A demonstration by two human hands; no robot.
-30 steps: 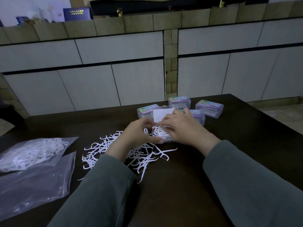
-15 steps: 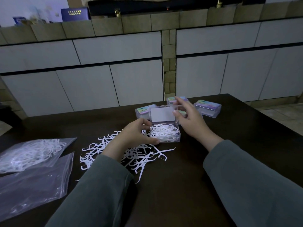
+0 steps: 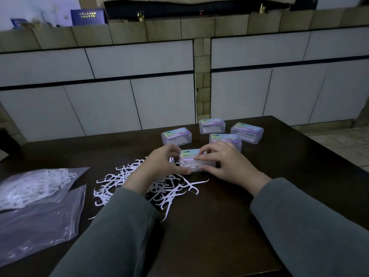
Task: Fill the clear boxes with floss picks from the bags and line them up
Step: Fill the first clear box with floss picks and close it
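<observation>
At the middle of a dark table (image 3: 229, 226), a person's left hand (image 3: 161, 163) and right hand (image 3: 229, 163) grip a closed clear box (image 3: 192, 159) of floss picks from either side, fingers curled round its ends. Loose floss picks (image 3: 139, 186) lie beside it; four more boxes (image 3: 212, 125) stand behind, two bags (image 3: 38, 188) at left.

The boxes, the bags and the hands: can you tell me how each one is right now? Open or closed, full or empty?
Box in hands: lid down, floss picks inside.
Four boxes behind: lids closed, standing loosely grouped, not in a row.
Upper bag: lying flat, picks still inside.
Lower bag: lying flat, looks nearly empty.
Loose floss picks: scattered in a pile on the table.
Left hand: grips the box's left end.
Right hand: grips its right end.
</observation>
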